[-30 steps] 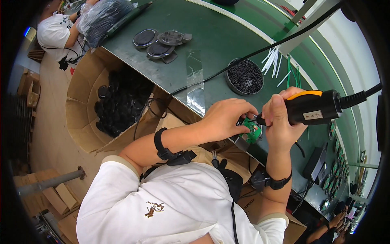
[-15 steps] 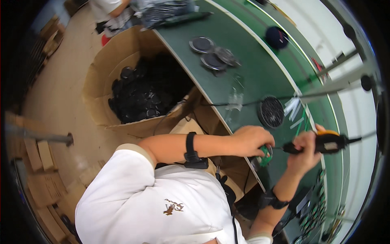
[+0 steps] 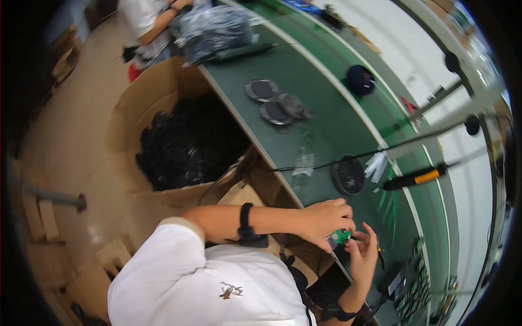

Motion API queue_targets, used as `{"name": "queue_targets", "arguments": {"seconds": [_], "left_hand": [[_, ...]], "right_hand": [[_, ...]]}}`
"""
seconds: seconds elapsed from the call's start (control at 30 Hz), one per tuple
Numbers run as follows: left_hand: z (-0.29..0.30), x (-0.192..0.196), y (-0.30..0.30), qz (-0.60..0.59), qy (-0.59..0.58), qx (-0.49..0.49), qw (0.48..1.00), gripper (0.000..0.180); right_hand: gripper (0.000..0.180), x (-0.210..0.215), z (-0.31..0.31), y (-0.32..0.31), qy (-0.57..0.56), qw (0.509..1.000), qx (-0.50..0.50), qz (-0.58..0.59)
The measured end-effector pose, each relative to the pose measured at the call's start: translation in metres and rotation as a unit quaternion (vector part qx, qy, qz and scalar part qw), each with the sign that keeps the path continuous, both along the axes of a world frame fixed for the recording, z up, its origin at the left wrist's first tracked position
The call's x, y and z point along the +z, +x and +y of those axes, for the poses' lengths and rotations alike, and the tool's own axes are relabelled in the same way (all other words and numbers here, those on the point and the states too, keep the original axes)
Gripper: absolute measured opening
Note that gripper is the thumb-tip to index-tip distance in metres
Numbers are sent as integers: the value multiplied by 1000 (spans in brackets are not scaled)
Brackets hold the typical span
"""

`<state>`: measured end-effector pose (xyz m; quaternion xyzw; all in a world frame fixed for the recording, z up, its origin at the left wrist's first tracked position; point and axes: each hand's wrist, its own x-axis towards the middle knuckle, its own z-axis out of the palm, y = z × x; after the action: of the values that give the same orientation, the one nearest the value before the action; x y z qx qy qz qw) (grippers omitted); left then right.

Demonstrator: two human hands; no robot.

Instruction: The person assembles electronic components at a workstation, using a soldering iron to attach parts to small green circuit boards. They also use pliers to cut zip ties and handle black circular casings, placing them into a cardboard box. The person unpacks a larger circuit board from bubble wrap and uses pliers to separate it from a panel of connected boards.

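The left hand (image 3: 321,223) and the right hand (image 3: 363,255) meet at the edge of the smooth green worktop (image 3: 304,130), and their fingers pinch a small green part (image 3: 340,237) between them. It looks flat and bright green, but it is too small to tell which way it points. A long black and orange tool (image 3: 416,177) lies well apart on the worktop, beside a round black mesh disc (image 3: 349,175).

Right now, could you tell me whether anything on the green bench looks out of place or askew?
Nothing looks damaged or spilled. The orange-handled tool lies loose on the bench, apart from both hands. The left hand and right hand meet on a small green part. Grey discs lie overlapping, untidy but not odd.
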<state>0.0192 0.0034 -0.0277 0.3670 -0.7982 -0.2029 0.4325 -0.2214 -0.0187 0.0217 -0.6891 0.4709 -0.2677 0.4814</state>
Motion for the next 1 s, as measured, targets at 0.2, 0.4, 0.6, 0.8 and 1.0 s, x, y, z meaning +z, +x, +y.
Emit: {"name": "queue_targets", "arguments": {"seconds": [0.2, 0.4, 0.6, 0.8, 1.0], "left_hand": [[9, 14, -14, 44, -41, -9, 998, 55], [15, 29, -25, 132, 6, -65, 989, 48], [43, 71, 6, 128, 22, -143, 981, 31], [65, 116, 46, 91, 183, -720, 663, 30], [53, 121, 23, 119, 176, -715, 666, 30]], "right_hand": [[42, -21, 21, -13, 111, 970, -95, -193], [28, -9, 25, -34, 170, 953, -72, -241], [17, 18, 5, -79, 84, 956, -144, -241], [21, 45, -70, -251, -158, 926, -317, -132], [23, 2, -89, -494, -131, 724, -659, -158]]}}
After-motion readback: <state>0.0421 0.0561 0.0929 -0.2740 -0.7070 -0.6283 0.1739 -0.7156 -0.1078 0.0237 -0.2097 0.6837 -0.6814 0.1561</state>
